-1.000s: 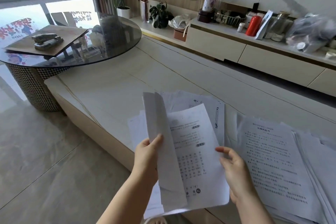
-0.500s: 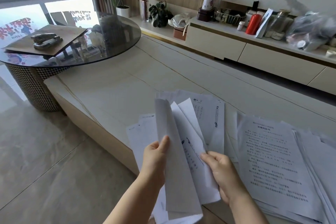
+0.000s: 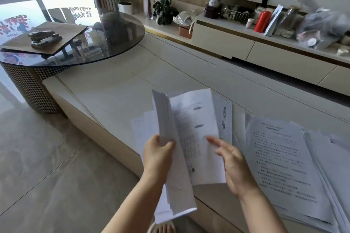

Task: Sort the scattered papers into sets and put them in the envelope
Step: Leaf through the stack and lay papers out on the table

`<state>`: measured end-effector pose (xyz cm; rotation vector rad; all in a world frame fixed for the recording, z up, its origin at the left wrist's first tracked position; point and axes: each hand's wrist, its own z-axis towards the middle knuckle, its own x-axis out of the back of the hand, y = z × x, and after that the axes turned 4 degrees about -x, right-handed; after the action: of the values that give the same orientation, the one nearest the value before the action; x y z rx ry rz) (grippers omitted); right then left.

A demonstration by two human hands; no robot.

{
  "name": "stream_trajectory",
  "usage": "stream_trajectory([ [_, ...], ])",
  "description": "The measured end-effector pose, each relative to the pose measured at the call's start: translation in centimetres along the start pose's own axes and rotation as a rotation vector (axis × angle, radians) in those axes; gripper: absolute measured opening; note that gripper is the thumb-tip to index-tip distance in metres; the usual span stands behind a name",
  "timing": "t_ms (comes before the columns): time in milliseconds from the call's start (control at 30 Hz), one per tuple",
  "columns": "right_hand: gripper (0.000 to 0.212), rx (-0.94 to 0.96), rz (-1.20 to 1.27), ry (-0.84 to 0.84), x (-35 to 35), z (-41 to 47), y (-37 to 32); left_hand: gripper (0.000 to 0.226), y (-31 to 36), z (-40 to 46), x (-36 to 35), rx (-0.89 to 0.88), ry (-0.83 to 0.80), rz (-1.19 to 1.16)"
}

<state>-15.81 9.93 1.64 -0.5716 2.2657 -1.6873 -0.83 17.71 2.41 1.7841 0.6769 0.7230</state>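
My left hand (image 3: 157,157) grips a thin sheaf of white sheets (image 3: 176,185) near its middle, thumb on the front, over the near edge of the low table. One printed page (image 3: 197,138) is fanned out to the right of the sheaf. My right hand (image 3: 233,164) hovers beside that page with fingers spread and blurred; whether it touches the page is unclear. More printed papers (image 3: 284,161) lie in overlapping stacks on the table to the right, and a few sheets (image 3: 140,128) lie under the held ones. No envelope shows.
The long pale low table (image 3: 113,96) stretches away to the left. A round glass table (image 3: 113,30) holds a board with a stapler (image 3: 44,38). A cabinet shelf (image 3: 265,47) behind carries bottles, bags, plants. Tiled floor lies at left.
The sheaf in my left hand has been leafed: the printed page swung back open to the right. My right hand let go of the sheets and drew away, fingers spreading.
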Motion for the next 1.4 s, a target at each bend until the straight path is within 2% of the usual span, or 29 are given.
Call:
stream_trajectory([
  [100,0.041,0.009,0.158,0.176,1.0,1.2,-0.2,0.008,0.1,0.6,1.0,-0.007,0.045,-0.059],
  [167,0.048,-0.040,0.329,0.229,1.1,1.8,0.2,0.006,0.1,0.7,1.1,0.025,0.048,-0.107],
  [267,0.051,-0.146,0.437,0.176,0.3,1.9,1.2,0.008,0.0,1.0,0.8,0.053,0.038,-0.168],
  [333,0.051,-0.203,0.393,0.083,-0.1,1.2,1.6,0.009,-0.1,1.2,0.5,0.070,0.024,-0.208],
  [467,0.040,-0.334,0.037,-0.193,0.5,-0.3,0.8,0.010,-0.3,1.4,0.0,0.088,0.016,-0.252],
  [500,0.033,-0.362,-0.052,-0.214,0.8,-0.3,0.2,0.010,-0.4,1.4,0.0,0.092,0.020,-0.261],
  [567,0.025,-0.355,-0.200,-0.131,1.6,1.1,-0.6,0.010,-0.6,1.6,0.0,0.103,0.029,-0.277],
  [700,0.029,-0.131,-0.653,0.047,3.1,8.4,-1.7,0.010,-0.8,2.0,-0.3,0.125,0.025,-0.299],
  [833,0.041,0.100,-1.103,-0.064,2.3,15.5,-3.5,0.011,-1.0,2.9,-0.9,0.153,-0.001,-0.332],
  [933,0.054,0.154,-1.270,-0.207,0.8,19.6,-4.3,0.010,-1.1,3.7,-1.7,0.193,-0.028,-0.373],
  [1033,0.076,0.120,-1.463,-0.362,-0.5,22.2,-4.6,0.010,-1.5,4.2,-2.5,0.238,-0.044,-0.398],
  [1133,0.089,0.077,-1.656,-0.396,-0.9,23.3,-5.3,0.010,-1.7,4.5,-2.9,0.261,-0.049,-0.413],
  [1200,0.086,0.065,-1.722,-0.394,-1.1,23.5,-5.6,0.010,-1.6,4.5,-2.8,0.270,-0.047,-0.422],
  [1333,0.059,0.035,-1.664,-0.312,-0.6,23.3,-5.3,0.009,-1.0,4.2,-2.3,0.265,-0.023,-0.444],
  [1400,0.070,-0.024,-1.609,-0.263,0.1,22.7,-5.1,0.009,-0.7,3.9,-1.9,0.253,-0.014,-0.465],
])
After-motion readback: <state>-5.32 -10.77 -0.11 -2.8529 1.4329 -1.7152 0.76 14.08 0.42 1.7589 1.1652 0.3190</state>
